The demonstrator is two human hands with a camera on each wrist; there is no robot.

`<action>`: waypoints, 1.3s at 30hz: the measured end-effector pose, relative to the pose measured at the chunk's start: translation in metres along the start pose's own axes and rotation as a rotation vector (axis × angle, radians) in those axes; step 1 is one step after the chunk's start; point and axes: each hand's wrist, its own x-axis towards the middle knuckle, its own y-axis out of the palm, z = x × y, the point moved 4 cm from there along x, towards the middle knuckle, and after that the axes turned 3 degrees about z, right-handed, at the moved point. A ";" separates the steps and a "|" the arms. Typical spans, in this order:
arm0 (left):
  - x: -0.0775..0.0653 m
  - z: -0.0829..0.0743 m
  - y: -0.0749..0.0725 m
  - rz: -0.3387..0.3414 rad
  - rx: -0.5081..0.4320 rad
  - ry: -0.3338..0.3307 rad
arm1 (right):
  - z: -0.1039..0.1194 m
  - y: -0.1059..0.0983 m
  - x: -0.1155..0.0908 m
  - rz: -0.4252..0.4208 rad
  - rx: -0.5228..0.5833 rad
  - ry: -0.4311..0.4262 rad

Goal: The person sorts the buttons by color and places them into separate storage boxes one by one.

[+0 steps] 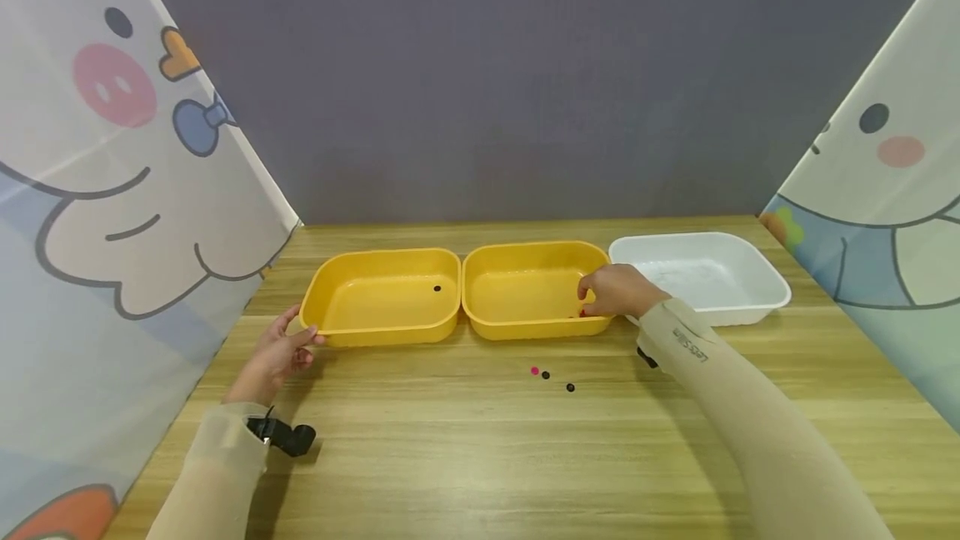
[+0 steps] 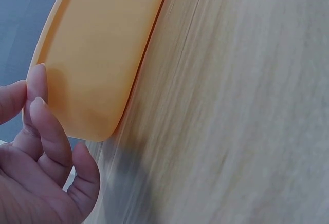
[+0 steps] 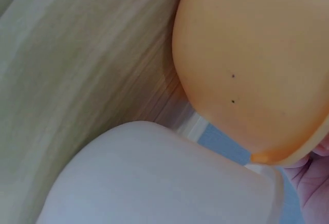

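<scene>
My left hand pinches the near left corner rim of the left yellow tray; in the left wrist view, thumb and index finger meet at that rim. Inside this tray lies one small black disc, like a button. My right hand reaches over the right end of the second yellow tray, fingers bent downward. Right at its thumb tip shows a small red disc; I cannot tell whether the fingers hold it. In the right wrist view, the tray's wall hides the fingertips.
A white tray stands at the right, beside the second yellow one. On the wooden table in front lie a pink disc, a black disc and another black disc. A grey panel rises behind the trays.
</scene>
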 end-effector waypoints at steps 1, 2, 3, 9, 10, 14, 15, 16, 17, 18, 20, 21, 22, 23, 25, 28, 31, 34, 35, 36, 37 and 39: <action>0.000 0.000 0.000 0.001 0.001 -0.002 | 0.000 0.000 -0.001 0.003 0.003 0.003; 0.000 0.001 0.001 0.000 0.002 -0.004 | 0.000 0.000 -0.002 0.003 0.005 0.003; 0.000 0.001 0.001 0.000 0.002 -0.005 | 0.001 -0.001 -0.003 -0.002 0.003 -0.003; 0.001 0.001 0.001 -0.002 -0.011 -0.008 | 0.006 -0.009 -0.007 -0.059 -0.005 -0.032; 0.001 0.002 0.000 0.001 -0.014 -0.010 | 0.007 -0.010 -0.008 -0.067 -0.004 -0.040; 0.001 0.002 -0.001 0.011 -0.020 -0.008 | 0.015 -0.016 -0.012 -0.114 0.001 -0.088; 0.001 0.002 -0.001 0.012 -0.018 -0.005 | 0.017 -0.018 -0.013 -0.122 0.002 -0.098; 0.002 0.002 -0.001 0.011 -0.019 -0.002 | 0.020 -0.019 -0.013 -0.127 0.006 -0.109; 0.002 0.001 -0.001 0.011 -0.020 0.000 | 0.022 -0.020 -0.014 -0.128 0.007 -0.116; 0.002 0.001 -0.001 0.012 -0.016 0.002 | 0.023 -0.021 -0.014 -0.123 0.010 -0.116; 0.002 0.001 -0.001 0.014 -0.014 0.005 | 0.027 -0.021 -0.015 -0.108 0.019 -0.117; 0.002 0.001 -0.001 0.013 -0.016 0.004 | 0.029 -0.021 -0.016 -0.104 0.023 -0.121; 0.002 0.001 -0.001 0.015 -0.020 0.002 | 0.031 -0.021 -0.016 -0.102 0.029 -0.127; 0.002 0.001 -0.001 0.018 -0.022 0.000 | 0.033 -0.021 -0.016 -0.105 0.031 -0.136; 0.002 0.001 0.000 0.019 -0.027 -0.003 | 0.037 -0.022 -0.017 -0.126 0.032 -0.167; 0.001 0.001 -0.001 0.015 -0.037 -0.004 | 0.044 -0.023 -0.020 -0.175 0.027 -0.227; 0.002 0.000 -0.001 0.011 -0.038 0.004 | 0.051 -0.023 -0.022 -0.209 0.030 -0.267; 0.002 0.000 0.000 0.011 -0.035 0.008 | 0.058 -0.021 -0.025 -0.219 0.033 -0.297; 0.002 0.001 0.000 0.011 -0.035 0.008 | 0.060 -0.020 -0.026 -0.220 0.029 -0.306; 0.002 0.001 0.000 0.016 -0.035 0.008 | 0.063 -0.020 -0.027 -0.221 0.023 -0.318; 0.002 0.001 0.000 0.013 -0.032 0.006 | 0.065 -0.018 -0.028 -0.223 0.016 -0.333; 0.002 0.001 -0.001 0.013 -0.032 0.004 | 0.070 -0.016 -0.029 -0.229 -0.006 -0.359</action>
